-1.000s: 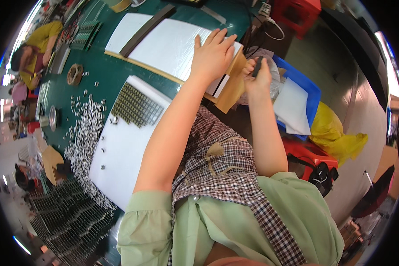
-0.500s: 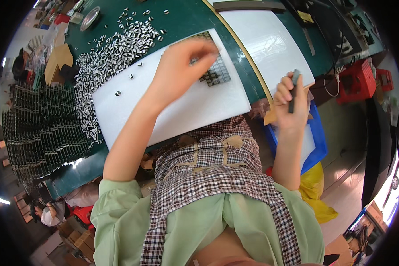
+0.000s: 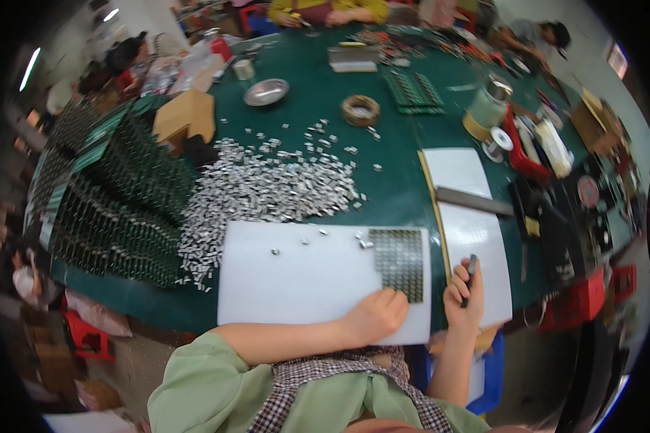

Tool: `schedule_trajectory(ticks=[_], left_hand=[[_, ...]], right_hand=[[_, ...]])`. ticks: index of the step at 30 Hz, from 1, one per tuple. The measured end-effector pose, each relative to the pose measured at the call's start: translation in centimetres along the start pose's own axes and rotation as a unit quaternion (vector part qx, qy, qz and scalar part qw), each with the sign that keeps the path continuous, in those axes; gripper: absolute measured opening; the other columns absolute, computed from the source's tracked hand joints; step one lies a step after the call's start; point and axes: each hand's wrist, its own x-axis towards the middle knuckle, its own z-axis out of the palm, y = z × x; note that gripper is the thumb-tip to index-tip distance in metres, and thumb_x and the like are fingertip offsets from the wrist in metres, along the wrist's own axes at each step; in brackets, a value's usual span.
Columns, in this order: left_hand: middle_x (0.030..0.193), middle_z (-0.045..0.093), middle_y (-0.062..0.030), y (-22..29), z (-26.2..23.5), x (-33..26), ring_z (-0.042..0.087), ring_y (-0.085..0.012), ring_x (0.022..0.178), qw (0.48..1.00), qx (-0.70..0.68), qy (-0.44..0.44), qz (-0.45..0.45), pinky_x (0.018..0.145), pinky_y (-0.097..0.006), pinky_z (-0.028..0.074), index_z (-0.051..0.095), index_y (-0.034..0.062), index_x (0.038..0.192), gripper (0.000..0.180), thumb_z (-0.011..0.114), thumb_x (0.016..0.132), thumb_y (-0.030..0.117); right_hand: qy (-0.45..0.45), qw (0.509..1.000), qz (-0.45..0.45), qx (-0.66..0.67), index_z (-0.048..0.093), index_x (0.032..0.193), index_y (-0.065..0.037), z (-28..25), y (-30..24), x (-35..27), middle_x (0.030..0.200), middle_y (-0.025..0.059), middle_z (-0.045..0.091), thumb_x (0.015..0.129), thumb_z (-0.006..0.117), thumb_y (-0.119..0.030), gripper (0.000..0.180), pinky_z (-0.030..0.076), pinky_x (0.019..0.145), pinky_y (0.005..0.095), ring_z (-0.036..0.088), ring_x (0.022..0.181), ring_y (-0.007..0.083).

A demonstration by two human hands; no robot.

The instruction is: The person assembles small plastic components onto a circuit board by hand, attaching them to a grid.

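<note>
My left hand (image 3: 375, 316) is closed over the white board (image 3: 289, 289), at the near left corner of a tight grid of small square metal pieces (image 3: 399, 270). Its fingers are curled, and whatever they hold is hidden. To the right, my right hand (image 3: 467, 299) is raised, gripping a short dark stick-shaped tool (image 3: 469, 278) upright in its fingers. A few loose metal pieces (image 3: 363, 242) lie on the white board beside the grid. Beyond the board spreads a large heap of small silver metal pieces (image 3: 267, 184).
Stacked green circuit boards (image 3: 123, 209) stand at the left. A metal dish (image 3: 266, 92), a tape roll (image 3: 360, 110) and more green boards (image 3: 413, 92) are farther back. A grey metal bar (image 3: 473, 200) crosses a white sheet (image 3: 484, 252) at right. A co-worker (image 3: 328, 13) sits opposite.
The view has tilted up, showing more of the table. My left hand has moved from above the grid to its near edge. My right hand keeps the dark stick-shaped tool.
</note>
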Motion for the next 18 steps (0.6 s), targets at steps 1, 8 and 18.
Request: schedule_trajectory(ticks=[1,8,18], left_hand=[[0.073,0.045,-0.0062,0.1,0.1,0.0,0.047,-0.0188,0.067,1.000,-0.030,0.003,0.009,0.056,-0.026,0.043,0.055,0.0008,0.076,0.018,0.054,0.060,0.010],[0.075,0.045,-0.0056,-0.5,0.3,-0.2,0.048,-0.0178,0.069,0.997,-0.077,0.026,-0.011,0.056,-0.025,0.044,0.053,0.0017,0.073,0.014,0.055,0.062,0.010],[0.086,0.052,-0.0099,-2.9,0.1,0.3,0.053,-0.0233,0.079,0.953,-0.275,0.024,-0.124,0.065,-0.032,0.046,0.053,0.0010,0.081,0.012,0.056,0.073,0.009]], right_hand=[[-0.004,1.000,-0.003,-0.007,0.050,0.096,-0.001,0.2,-0.4,0.1,0.067,0.0010,0.039,0.095,0.043,-0.026,0.026,0.026,0.034,0.0175,0.031,0.043,0.0045],[-0.049,0.995,-0.021,-0.082,0.050,0.099,0.001,0.1,-0.4,1.3,0.077,0.0063,0.048,0.096,0.041,-0.023,0.026,0.026,0.032,0.0161,0.030,0.040,0.0037],[0.003,0.931,-0.137,-0.338,0.051,0.093,0.000,3.1,4.0,-0.7,0.079,0.0053,0.054,0.092,0.048,-0.022,0.022,0.021,0.030,0.0155,0.030,0.038,0.0009]])
